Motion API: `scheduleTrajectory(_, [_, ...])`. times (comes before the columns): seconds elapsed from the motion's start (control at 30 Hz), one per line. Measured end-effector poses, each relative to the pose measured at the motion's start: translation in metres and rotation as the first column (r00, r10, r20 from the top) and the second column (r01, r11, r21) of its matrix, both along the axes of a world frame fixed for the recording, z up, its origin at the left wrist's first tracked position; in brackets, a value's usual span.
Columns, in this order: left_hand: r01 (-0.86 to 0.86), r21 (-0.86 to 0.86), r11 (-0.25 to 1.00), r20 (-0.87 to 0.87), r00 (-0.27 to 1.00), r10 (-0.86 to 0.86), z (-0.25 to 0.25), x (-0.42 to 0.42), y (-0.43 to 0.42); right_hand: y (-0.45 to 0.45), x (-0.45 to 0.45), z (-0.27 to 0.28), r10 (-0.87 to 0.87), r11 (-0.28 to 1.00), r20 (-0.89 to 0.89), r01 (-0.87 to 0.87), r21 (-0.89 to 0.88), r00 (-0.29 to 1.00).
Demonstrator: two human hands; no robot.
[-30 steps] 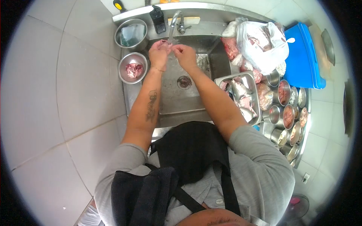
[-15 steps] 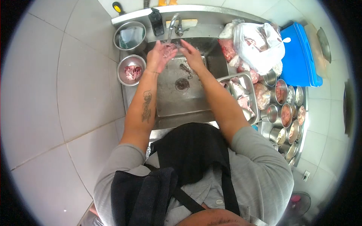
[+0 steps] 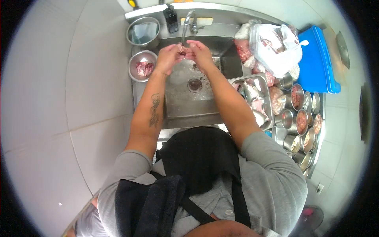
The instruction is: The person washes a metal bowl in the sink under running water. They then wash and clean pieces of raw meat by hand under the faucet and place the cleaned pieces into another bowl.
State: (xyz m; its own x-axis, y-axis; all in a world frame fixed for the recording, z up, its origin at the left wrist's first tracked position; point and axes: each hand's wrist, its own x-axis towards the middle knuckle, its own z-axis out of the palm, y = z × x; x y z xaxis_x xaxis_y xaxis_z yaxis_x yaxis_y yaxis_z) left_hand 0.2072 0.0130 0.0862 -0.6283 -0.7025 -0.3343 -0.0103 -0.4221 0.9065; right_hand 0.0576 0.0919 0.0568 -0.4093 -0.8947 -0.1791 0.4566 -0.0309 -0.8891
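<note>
Under the faucet, my left hand and my right hand meet over the metal sink. Both have their fingers curled in around a small dark-red piece of meat, partly hidden by the fingers. Water runs from the spout onto them. Left of the sink sits a steel bowl with cut red and pale meat in it. Dark scraps lie around the drain.
A steel pot and a black bottle stand behind at the left. To the right are a tray of fish, a white plastic bag, a blue container and several steel pots of food.
My hands were apart half a second ago, with the left palm open; now they have come together around the meat piece. The view has shifted slightly.
</note>
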Motion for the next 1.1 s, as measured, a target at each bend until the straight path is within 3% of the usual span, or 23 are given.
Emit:
scheduleTrajectory(0.03, [-0.005, 0.001, 1.0, 0.016, 1.0, 0.005, 0.006, 0.005, 0.004, 0.006, 0.009, 0.009, -0.012, 0.999, 0.194, 0.019, -0.037, 0.981])
scheduleTrajectory(0.07, [-0.029, -0.005, 1.0, 0.024, 0.999, 0.029, 0.005, 0.007, 0.007, 0.01, 0.016, 0.008, 0.013, 0.999, 0.202, -0.004, -0.043, 0.979])
scheduleTrajectory(0.1, [-0.072, 0.011, 0.997, 0.009, 0.997, 0.072, 0.003, 0.009, 0.01, 0.013, 0.02, 0.008, 0.018, 0.997, -0.085, -0.025, -0.079, 0.996])
scheduleTrajectory(0.13, [-0.111, 0.026, 0.994, -0.004, 0.994, 0.111, 0.002, 0.01, 0.012, 0.015, 0.023, 0.008, 0.005, 0.992, -0.362, -0.049, -0.114, 0.932])
scheduleTrajectory(0.17, [-0.127, 0.018, 0.992, 0.008, 0.992, 0.127, 0.002, 0.013, 0.013, 0.017, 0.023, 0.009, 0.018, 0.991, -0.35, -0.064, -0.12, 0.936])
scheduleTrajectory(0.23, [-0.131, 0.111, 0.985, -0.023, 0.991, 0.134, 0.002, 0.016, 0.018, 0.024, 0.02, 0.009, 0.093, 0.994, -0.608, -0.112, 0.007, 0.788])
scheduleTrajectory(0.27, [-0.138, 0.105, 0.985, -0.01, 0.99, 0.14, 0.004, 0.017, 0.019, 0.025, 0.018, 0.007, 0.095, 0.993, -0.598, -0.118, 0.002, 0.796])
scheduleTrajectory(0.33, [-0.136, 0.045, 0.99, 0.144, 0.981, 0.129, 0.007, 0.017, 0.023, 0.024, 0.013, -0.001, 0.111, 0.989, -0.654, -0.15, -0.003, 0.748])
scheduleTrajectory(0.37, [-0.142, 0.04, 0.989, 0.156, 0.979, 0.134, 0.002, 0.02, 0.021, 0.023, 0.011, -0.006, 0.113, 0.988, -0.645, -0.154, -0.008, 0.756])
scheduleTrajectory(0.43, [0.005, -0.048, 0.999, 0.253, 0.967, 0.007, 0.001, 0.023, 0.017, 0.022, 0.008, -0.005, 0.18, 0.979, -0.381, -0.203, -0.019, 0.907])
scheduleTrajectory(0.47, [-0.002, -0.061, 0.998, 0.255, 0.967, 0.017, 0.009, 0.019, 0.022, 0.023, 0.004, 0.001, 0.181, 0.977, -0.381, -0.209, -0.033, 0.907])
scheduleTrajectory(0.53, [-0.167, 0.139, 0.976, 0.098, 0.983, 0.155, 0.026, 0.01, 0.044, 0.026, -0.004, 0.013, 0.356, 0.934, 0.001, -0.356, 0.031, 0.934])
scheduleTrajectory(0.57, [-0.175, 0.129, 0.976, 0.097, 0.982, 0.164, 0.029, 0.008, 0.05, 0.025, -0.01, 0.015, 0.363, 0.931, -0.001, -0.363, 0.021, 0.932])
scheduleTrajectory(0.63, [-0.059, 0.199, 0.978, -0.148, 0.985, 0.09, 0.031, 0.005, 0.058, 0.021, -0.02, 0.013, 0.449, 0.889, 0.028, -0.45, 0.085, 0.893])
scheduleTrajectory(0.67, [-0.052, 0.197, 0.979, -0.129, 0.988, 0.079, 0.018, 0.004, 0.054, 0.018, -0.025, 0.006, 0.439, 0.894, 0.044, -0.441, 0.076, 0.897])
scheduleTrajectory(0.73, [-0.096, -0.008, 0.995, -0.031, 0.995, 0.095, -0.008, 0.003, 0.037, 0.008, -0.037, -0.001, 0.462, 0.883, 0.023, -0.462, 0.083, 0.887])
scheduleTrajectory(0.83, [-0.171, 0.089, 0.981, 0.032, 0.985, 0.169, -0.003, -0.013, 0.019, -0.009, -0.039, -0.001, 0.377, 0.918, 0.074, -0.383, 0.107, 0.923])
scheduleTrajectory(0.97, [-0.18, 0.193, 0.965, -0.045, 0.98, 0.191, 0.003, -0.029, -0.006, -0.031, -0.048, 0.001, 0.342, 0.935, 0.12, -0.35, 0.051, 0.932])
scheduleTrajectory(1.1, [-0.146, 0.044, 0.988, -0.008, 0.989, 0.146, -0.001, -0.04, -0.02, -0.032, -0.056, 0.002, 0.384, 0.923, 0.115, -0.376, -0.083, 0.916])
